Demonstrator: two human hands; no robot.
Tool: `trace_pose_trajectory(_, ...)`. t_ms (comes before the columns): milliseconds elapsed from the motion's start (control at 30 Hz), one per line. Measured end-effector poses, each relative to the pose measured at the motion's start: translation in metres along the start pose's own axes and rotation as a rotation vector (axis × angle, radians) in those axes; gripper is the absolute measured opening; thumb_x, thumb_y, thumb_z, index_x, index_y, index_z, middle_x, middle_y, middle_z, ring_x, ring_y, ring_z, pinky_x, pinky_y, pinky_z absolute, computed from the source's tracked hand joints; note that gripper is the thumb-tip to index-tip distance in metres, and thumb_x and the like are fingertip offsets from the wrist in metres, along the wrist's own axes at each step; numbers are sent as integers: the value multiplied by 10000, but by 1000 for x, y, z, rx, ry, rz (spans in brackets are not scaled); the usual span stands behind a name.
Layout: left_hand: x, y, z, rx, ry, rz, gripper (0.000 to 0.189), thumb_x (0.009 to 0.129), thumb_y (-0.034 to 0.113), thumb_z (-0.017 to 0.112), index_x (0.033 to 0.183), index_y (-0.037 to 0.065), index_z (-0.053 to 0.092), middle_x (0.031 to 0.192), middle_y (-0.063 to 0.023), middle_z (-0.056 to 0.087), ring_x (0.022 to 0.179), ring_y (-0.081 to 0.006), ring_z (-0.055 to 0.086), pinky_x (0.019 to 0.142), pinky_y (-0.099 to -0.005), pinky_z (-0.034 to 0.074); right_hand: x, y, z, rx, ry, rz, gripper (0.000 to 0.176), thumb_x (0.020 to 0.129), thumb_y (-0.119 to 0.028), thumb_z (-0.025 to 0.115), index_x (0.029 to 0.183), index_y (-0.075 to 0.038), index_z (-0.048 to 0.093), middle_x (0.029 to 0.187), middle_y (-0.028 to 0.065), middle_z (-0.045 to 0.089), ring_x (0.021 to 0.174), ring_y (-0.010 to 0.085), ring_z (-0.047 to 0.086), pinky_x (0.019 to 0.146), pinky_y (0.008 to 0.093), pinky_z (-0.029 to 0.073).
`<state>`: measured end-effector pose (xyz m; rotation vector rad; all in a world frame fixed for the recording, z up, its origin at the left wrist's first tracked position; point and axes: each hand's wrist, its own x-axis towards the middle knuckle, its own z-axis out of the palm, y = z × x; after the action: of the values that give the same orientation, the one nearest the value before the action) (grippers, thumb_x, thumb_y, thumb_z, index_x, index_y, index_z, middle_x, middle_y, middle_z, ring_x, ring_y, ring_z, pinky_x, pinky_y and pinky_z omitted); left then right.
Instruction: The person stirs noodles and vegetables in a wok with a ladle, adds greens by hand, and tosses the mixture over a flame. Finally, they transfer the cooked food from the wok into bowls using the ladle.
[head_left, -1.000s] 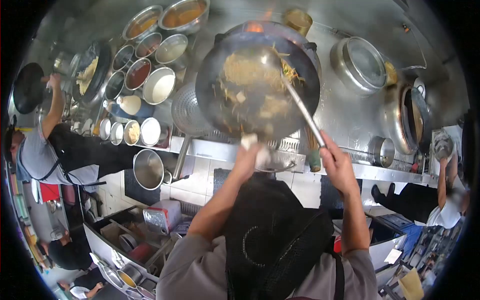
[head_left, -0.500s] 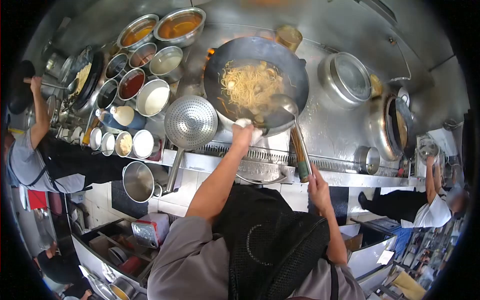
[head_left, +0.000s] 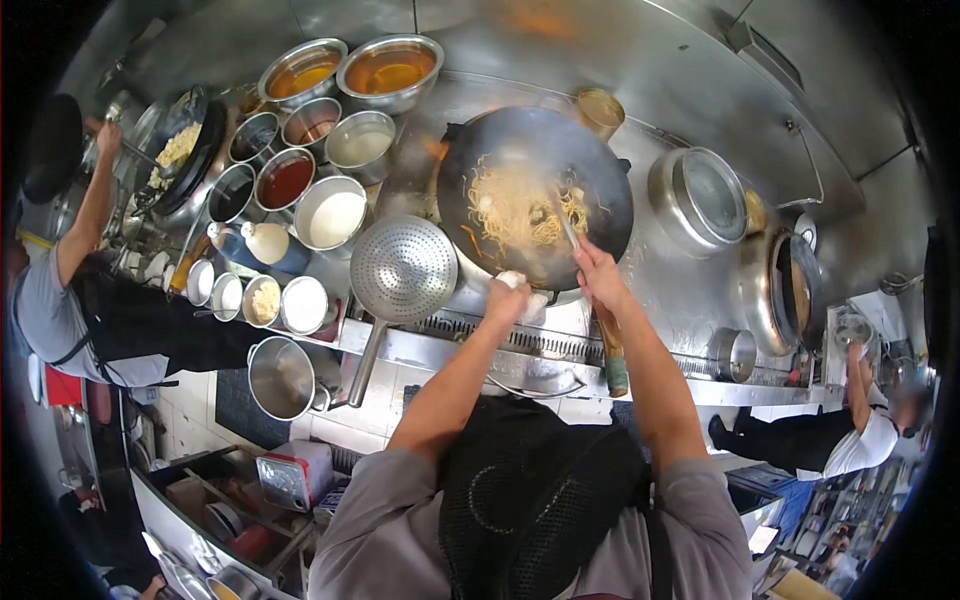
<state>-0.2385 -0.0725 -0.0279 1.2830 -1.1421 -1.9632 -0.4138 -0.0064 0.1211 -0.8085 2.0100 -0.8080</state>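
Steaming noodles [head_left: 520, 205] lie in a large dark wok [head_left: 600, 165] on the burner. My left hand [head_left: 506, 300] is closed around a white cloth [head_left: 533, 308] at the near rim of the wok. My right hand [head_left: 598, 272] grips a metal ladle [head_left: 571, 232] by its handle, above the wok's near right side. The ladle's bowl is in among the noodles, blurred by steam. Below my right hand, a bamboo wok brush [head_left: 614, 365] with a green band lies across the stove's front edge.
Left of the wok are a perforated strainer [head_left: 403, 268], a red sauce pot [head_left: 285, 178], a pot of white liquid [head_left: 331, 213] and several bowls. A lidded pot [head_left: 700, 200] stands right. Co-workers stand at left and right, the left one's hand [head_left: 107, 135] at another wok.
My right hand has moved forward and left with the ladle, from the stove's front edge to over the wok. The ladle's bowl has gone into the noodles. My left hand stays at the rim.
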Motion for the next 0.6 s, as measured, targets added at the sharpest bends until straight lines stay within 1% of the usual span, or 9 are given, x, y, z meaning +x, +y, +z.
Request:
trace_pose_trajectory(67,4,-7,1,-14,2,26,441,837,18,574,1223,-67,375,1082,-160,554,890,-254,635,689,-378,568,-3,20,-1,-139,-86,-59,480,976,-271,548,1433,-150,467,827,220,673,806,331,686,716,408,526)
trace_pose_trajectory(133,-26,28,7,-100,32,-52,452,846,30,601,1234,-48,383,1101,-154,554,895,-264,638,713,-402,575,-5,79,-26,-456,94,-792,471,958,-274,591,1419,-272,491,710,169,609,655,352,629,604,436,504)
trace_pose_trajectory(200,-28,30,5,-230,-13,-76,475,849,40,619,1250,-36,375,1110,-153,554,900,-273,640,728,-413,576,-43,75,-68,-817,132,-622,464,937,-282,616,1385,-349,514,785,158,629,685,388,627,612,457,517)
trace_pose_trajectory(267,-37,39,4,-350,-60,-104,499,852,50,636,1266,-24,367,1119,-153,554,905,-282,641,744,-425,577,-75,67,-95,-951,195,-537,458,937,-285,603,1379,-358,512,840,143,640,711,380,644,644,476,525)
trace_pose_trajectory(333,-53,59,3,-550,-97,-104,426,855,59,657,1215,-4,438,1088,-142,575,897,-276,647,727,-426,583,-104,55,-113,-1047,256,-463,457,931,-291,603,1375,-347,514,834,146,635,727,382,649,652,473,533)
trace_pose_trajectory(367,-47,54,1,-548,-95,-110,426,855,59,657,1215,-4,438,1088,-142,575,897,-276,647,727,-426,583,-115,51,-122,-1045,252,-458,457,931,-291,603,1375,-347,514,834,146,635,727,382,649,652,473,533)
trace_pose_trajectory(433,-22,32,-2,-526,-239,-161,277,856,18,623,1110,-1,516,1030,-128,593,884,-257,651,702,-398,586,-132,51,-136,-1049,339,-379,455,929,-290,601,1375,-329,518,846,166,640,744,388,652,664,481,534)
trace_pose_trajectory(533,-6,8,6,-401,-151,-32,166,863,-11,580,1027,8,556,991,-122,609,859,-244,656,685,-383,588,-131,65,-147,-1073,407,-257,445,928,-274,600,1367,-306,530,885,177,653,778,401,658,678,492,532)
trace_pose_trajectory(600,-23,8,22,-382,-124,-25,173,859,-38,537,1025,9,551,970,-126,616,820,-245,662,667,-383,582,-136,69,-142,-1037,384,-263,443,934,-246,594,1373,-249,529,886,200,670,792,420,658,685,491,527)
